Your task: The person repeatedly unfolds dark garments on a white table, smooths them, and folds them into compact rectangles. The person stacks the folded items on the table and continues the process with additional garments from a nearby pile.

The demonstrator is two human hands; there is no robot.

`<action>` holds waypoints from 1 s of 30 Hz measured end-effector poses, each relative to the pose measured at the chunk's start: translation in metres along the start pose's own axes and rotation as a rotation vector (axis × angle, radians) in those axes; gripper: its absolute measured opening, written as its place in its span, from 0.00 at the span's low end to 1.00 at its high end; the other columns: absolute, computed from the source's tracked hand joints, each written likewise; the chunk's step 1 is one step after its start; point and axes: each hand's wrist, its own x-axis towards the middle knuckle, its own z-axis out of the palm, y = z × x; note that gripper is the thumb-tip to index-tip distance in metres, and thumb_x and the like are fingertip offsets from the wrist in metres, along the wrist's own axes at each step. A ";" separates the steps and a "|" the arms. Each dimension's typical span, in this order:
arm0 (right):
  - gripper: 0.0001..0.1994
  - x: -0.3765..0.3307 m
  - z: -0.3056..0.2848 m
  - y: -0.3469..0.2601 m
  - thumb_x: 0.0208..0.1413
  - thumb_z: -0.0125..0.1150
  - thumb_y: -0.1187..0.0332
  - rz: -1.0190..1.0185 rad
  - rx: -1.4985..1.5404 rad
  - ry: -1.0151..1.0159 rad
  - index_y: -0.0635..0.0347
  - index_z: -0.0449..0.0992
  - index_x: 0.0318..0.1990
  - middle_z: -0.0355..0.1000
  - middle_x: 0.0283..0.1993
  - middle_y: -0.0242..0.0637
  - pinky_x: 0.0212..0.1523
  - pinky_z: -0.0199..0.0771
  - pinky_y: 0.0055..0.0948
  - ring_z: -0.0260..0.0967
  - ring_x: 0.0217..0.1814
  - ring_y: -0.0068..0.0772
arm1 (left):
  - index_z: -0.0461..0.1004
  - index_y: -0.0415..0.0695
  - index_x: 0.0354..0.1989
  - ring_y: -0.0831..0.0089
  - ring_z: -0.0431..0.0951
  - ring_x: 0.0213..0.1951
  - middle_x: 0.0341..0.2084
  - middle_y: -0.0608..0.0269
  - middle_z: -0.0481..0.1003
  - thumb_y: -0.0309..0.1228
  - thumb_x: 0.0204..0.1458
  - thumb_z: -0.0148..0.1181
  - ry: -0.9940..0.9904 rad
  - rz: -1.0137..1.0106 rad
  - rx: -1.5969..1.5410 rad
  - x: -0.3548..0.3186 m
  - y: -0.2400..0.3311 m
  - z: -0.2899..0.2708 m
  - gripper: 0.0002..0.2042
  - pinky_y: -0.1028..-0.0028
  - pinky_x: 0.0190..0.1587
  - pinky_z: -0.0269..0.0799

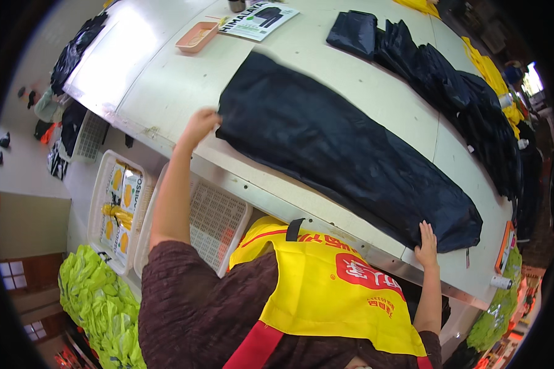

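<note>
A long, dark navy folded garment of thin, slightly shiny fabric lies slantwise across the white table. At its left end, my left hand has its fingers closed on the edge of the cloth, slightly blurred. My right hand rests at the near edge of the garment's right end, fingers stretched out and lying against the fabric. Shallow creases run along the garment.
Dark garments lie in a row along the far right, beside yellow cloth. At the back sit a pink tray and a printed sheet. White baskets stand below the table's front edge, near lime-green bundles.
</note>
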 end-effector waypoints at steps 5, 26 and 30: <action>0.37 -0.001 -0.007 -0.007 0.32 0.53 0.80 0.025 -0.063 0.029 0.58 0.59 0.59 0.50 0.65 0.45 0.62 0.48 0.42 0.47 0.67 0.48 | 0.71 0.41 0.27 0.82 0.62 0.19 0.16 0.73 0.64 0.36 0.46 0.61 0.134 -0.114 -0.033 -0.046 -0.011 0.035 0.11 0.79 0.20 0.57; 0.20 0.030 -0.070 -0.035 0.37 0.63 0.71 0.368 0.032 0.659 0.63 0.69 0.42 0.69 0.41 0.47 0.46 0.69 0.40 0.68 0.43 0.51 | 0.72 0.41 0.34 0.72 0.76 0.35 0.33 0.61 0.74 0.31 0.50 0.54 0.344 0.021 -0.695 0.119 -0.017 -0.068 0.07 0.75 0.35 0.74; 0.22 0.018 -0.010 -0.093 0.38 0.67 0.62 0.460 0.165 0.150 0.63 0.70 0.40 0.68 0.37 0.48 0.43 0.71 0.42 0.69 0.42 0.49 | 0.71 0.39 0.38 0.65 0.76 0.35 0.35 0.55 0.73 0.31 0.45 0.58 0.596 -0.242 -0.556 0.079 -0.124 -0.094 0.13 0.71 0.31 0.76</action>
